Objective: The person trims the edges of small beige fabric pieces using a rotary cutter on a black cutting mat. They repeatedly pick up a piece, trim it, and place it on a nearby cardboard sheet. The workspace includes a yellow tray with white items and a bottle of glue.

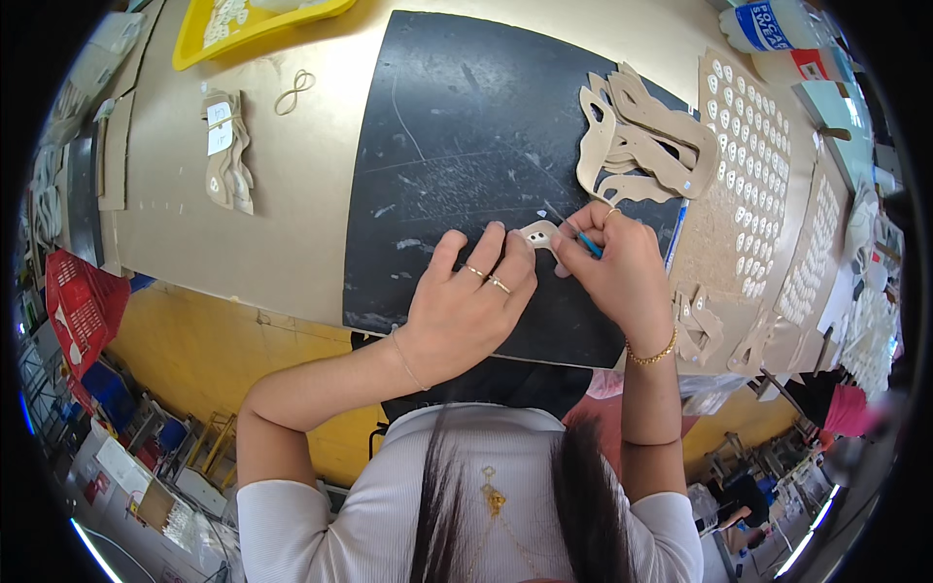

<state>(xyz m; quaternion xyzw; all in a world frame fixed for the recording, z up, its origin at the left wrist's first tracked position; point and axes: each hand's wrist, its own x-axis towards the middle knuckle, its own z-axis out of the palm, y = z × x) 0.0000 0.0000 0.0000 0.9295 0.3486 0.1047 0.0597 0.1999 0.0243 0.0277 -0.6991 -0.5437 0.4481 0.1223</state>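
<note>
On the black cutting mat (457,117), near its front edge, lies a small beige cut piece (552,231) with a white patch (536,236) that has dark holes in it. My left hand (471,306) presses the piece's left end with its fingertips, the other fingers spread over the mat. In my right hand (622,267) is a thin tool with a blue handle (590,246), its slim tip pointing up and left; the thumb rests at the piece's right end. A tiny white scrap (542,213) lies by the tip.
Stacked beige cut pieces (641,136) lie at the mat's far right. Beyond stands a brown board (729,185) with rows of white patches. A banded bundle (228,155), a rubber band (294,92) and a yellow tray (262,37) are at the left. Bottles (773,26) stand far right.
</note>
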